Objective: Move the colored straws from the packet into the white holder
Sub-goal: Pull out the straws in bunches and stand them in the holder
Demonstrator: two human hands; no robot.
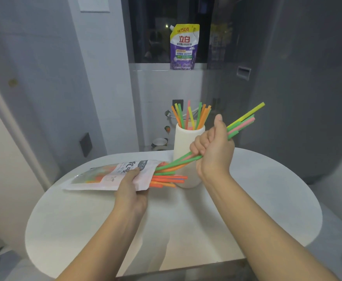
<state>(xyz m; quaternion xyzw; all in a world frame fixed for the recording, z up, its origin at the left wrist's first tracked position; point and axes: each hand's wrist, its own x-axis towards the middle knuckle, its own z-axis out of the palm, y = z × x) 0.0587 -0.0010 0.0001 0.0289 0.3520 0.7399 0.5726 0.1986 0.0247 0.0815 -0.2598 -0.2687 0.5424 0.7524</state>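
Right hand: our right hand is closed in a fist round a bundle of straws, thumb pointing up, just to the right of the white holder and partly in front of it.
Bundle of straws: green, pink and yellow; the upper ends stick out past our fist, up and away from the holder, and the lower ends slant down across the holder's front into the mouth of the packet.
Left hand: our left hand grips the packet near its open end, fingers curled over its top face; it sits down and to the left of the holder.
Packet: it lies nearly flat, left of the holder, with its open mouth turned toward the holder's base.
Straws in packet: orange and green ends poke out of the mouth, reaching in front of the holder's foot.
White holder: it stands upright at the far side of the bench.
Straws in holder: orange, green, yellow and pink, fanned out above the rim.
Pouch: a purple and yellow refill pouch stands on the sill behind and above the holder.
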